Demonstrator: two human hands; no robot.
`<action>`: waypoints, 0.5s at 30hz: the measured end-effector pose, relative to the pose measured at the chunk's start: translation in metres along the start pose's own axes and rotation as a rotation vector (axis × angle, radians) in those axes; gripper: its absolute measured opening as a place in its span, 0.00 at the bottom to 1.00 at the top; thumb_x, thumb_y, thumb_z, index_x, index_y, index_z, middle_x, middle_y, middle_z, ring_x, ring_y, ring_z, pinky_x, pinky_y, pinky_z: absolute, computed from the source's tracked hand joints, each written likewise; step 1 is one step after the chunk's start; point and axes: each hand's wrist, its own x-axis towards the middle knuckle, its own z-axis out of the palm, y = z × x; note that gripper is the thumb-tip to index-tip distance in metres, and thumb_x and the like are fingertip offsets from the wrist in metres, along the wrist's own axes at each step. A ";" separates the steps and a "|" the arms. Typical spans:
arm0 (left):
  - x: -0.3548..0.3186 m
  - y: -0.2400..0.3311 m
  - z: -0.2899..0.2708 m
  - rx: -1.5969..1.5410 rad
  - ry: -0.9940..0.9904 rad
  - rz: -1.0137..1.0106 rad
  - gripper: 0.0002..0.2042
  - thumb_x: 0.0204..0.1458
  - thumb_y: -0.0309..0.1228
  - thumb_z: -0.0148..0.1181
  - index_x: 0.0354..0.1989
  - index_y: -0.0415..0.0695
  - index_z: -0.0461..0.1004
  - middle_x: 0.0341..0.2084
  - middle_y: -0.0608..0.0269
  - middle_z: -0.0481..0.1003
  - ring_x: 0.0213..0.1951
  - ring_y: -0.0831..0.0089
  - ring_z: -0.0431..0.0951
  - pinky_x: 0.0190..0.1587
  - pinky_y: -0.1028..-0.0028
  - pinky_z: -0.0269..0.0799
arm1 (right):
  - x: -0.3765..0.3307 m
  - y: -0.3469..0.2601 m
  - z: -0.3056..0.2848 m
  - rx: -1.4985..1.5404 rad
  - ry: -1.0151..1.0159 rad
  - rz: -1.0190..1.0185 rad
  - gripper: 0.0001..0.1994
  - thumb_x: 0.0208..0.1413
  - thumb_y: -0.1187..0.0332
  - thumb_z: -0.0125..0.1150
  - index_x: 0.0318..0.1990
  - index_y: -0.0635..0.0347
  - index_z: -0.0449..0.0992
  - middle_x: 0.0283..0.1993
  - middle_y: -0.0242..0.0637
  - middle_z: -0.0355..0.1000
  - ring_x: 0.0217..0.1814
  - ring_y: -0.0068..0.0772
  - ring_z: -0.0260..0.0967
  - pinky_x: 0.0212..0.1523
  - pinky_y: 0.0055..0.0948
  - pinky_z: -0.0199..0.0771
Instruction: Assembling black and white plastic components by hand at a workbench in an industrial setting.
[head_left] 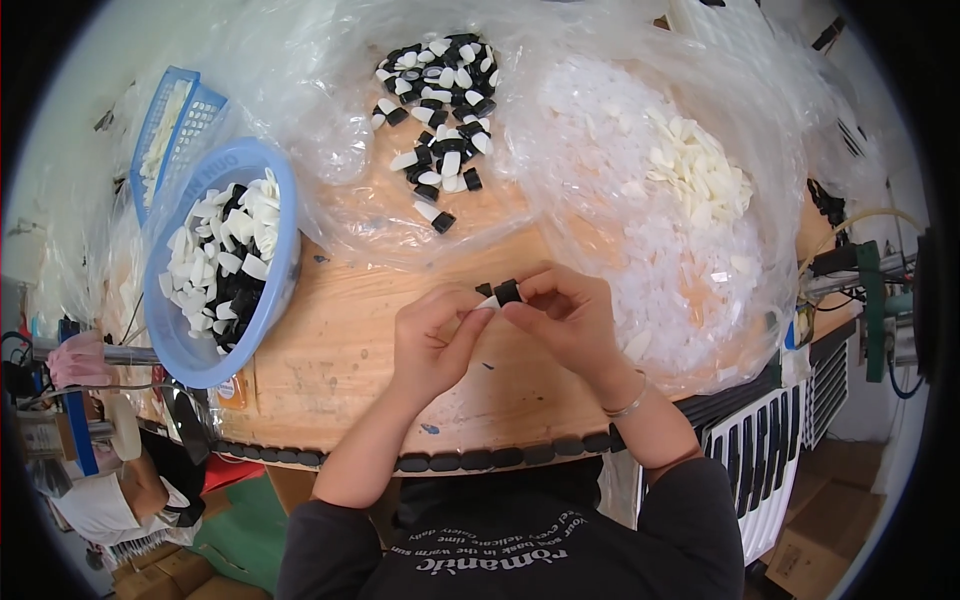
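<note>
Close together above the wooden table (pixel 370 330), my two hands meet at one small part. Between the left thumb and fingertips my left hand (pixel 437 335) pinches a white flat tapered piece (pixel 488 303). My right hand (pixel 568 312) grips a short black ring-shaped cap (pixel 508 291) by its side. The white piece touches or enters the black cap; fingers hide where they join. Another small black bit shows by the left fingertips. Beyond my hands lies a pile of black caps with white pieces (pixel 440 90) joined to them, one lying apart nearest me.
At left stands a blue basin (pixel 285 270) of white and black parts, with a blue mesh basket (pixel 212 105) behind. Clear plastic sheeting (pixel 760 290) at right carries translucent pieces and cream-white pieces (pixel 700 175). Black padding (pixel 470 460) lines the table's near edge. Another person's arm (pixel 143 490) shows lower left.
</note>
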 end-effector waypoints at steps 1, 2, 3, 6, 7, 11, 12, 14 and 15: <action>0.000 0.001 -0.001 -0.091 -0.045 -0.097 0.06 0.46 0.15 0.61 0.33 0.36 0.76 0.28 0.61 0.75 0.31 0.76 0.72 0.38 0.80 0.65 | 0.000 -0.002 -0.001 -0.023 0.011 0.009 0.06 0.48 0.83 0.65 0.33 0.68 0.74 0.41 0.38 0.73 0.38 0.20 0.70 0.39 0.20 0.73; 0.000 -0.001 -0.003 -0.093 -0.042 -0.096 0.06 0.46 0.15 0.61 0.33 0.36 0.76 0.28 0.61 0.75 0.31 0.76 0.72 0.38 0.80 0.65 | -0.001 -0.002 0.000 -0.027 0.009 0.009 0.06 0.48 0.83 0.65 0.33 0.68 0.74 0.41 0.38 0.73 0.38 0.20 0.70 0.39 0.20 0.73; 0.000 -0.003 -0.004 -0.080 -0.034 -0.064 0.05 0.46 0.16 0.61 0.32 0.36 0.75 0.26 0.59 0.74 0.29 0.73 0.73 0.34 0.79 0.66 | 0.000 -0.002 0.001 -0.089 0.012 -0.044 0.07 0.47 0.83 0.65 0.33 0.67 0.75 0.40 0.38 0.73 0.36 0.21 0.71 0.38 0.20 0.73; 0.005 0.005 -0.002 -0.023 -0.040 0.015 0.05 0.46 0.16 0.60 0.31 0.37 0.75 0.25 0.56 0.73 0.27 0.68 0.74 0.30 0.78 0.66 | 0.002 -0.003 0.001 -0.339 -0.008 -0.265 0.08 0.44 0.82 0.67 0.32 0.65 0.75 0.38 0.39 0.74 0.34 0.25 0.73 0.36 0.20 0.73; 0.007 0.009 -0.002 0.025 -0.052 0.067 0.05 0.46 0.15 0.59 0.32 0.36 0.74 0.25 0.56 0.73 0.27 0.67 0.74 0.30 0.77 0.67 | 0.004 -0.004 0.001 -0.525 -0.034 -0.438 0.09 0.43 0.81 0.69 0.32 0.64 0.75 0.37 0.40 0.74 0.33 0.27 0.74 0.35 0.20 0.73; 0.007 0.005 -0.003 0.033 -0.054 0.129 0.07 0.45 0.14 0.58 0.33 0.36 0.74 0.26 0.55 0.73 0.28 0.64 0.74 0.31 0.75 0.68 | 0.001 -0.008 0.003 -0.515 -0.036 -0.432 0.10 0.41 0.80 0.70 0.32 0.63 0.76 0.36 0.41 0.75 0.33 0.30 0.75 0.33 0.21 0.73; 0.008 0.008 -0.005 0.032 -0.086 0.123 0.07 0.45 0.14 0.58 0.33 0.36 0.73 0.26 0.54 0.73 0.28 0.63 0.74 0.31 0.75 0.68 | 0.001 -0.009 0.000 -0.507 -0.037 -0.413 0.10 0.41 0.79 0.71 0.31 0.62 0.76 0.35 0.41 0.75 0.33 0.30 0.75 0.32 0.22 0.73; 0.009 0.009 -0.007 0.028 -0.124 0.117 0.07 0.45 0.14 0.58 0.33 0.36 0.73 0.26 0.54 0.73 0.28 0.62 0.74 0.31 0.74 0.69 | 0.000 -0.012 -0.002 -0.501 -0.030 -0.392 0.10 0.41 0.78 0.71 0.31 0.61 0.77 0.35 0.40 0.75 0.33 0.30 0.75 0.31 0.23 0.74; 0.011 0.008 -0.008 0.048 -0.136 0.150 0.07 0.45 0.14 0.57 0.33 0.35 0.73 0.26 0.54 0.73 0.28 0.61 0.74 0.31 0.74 0.69 | 0.000 -0.014 -0.001 -0.515 -0.032 -0.401 0.10 0.41 0.78 0.71 0.31 0.61 0.77 0.34 0.39 0.75 0.31 0.29 0.75 0.29 0.23 0.73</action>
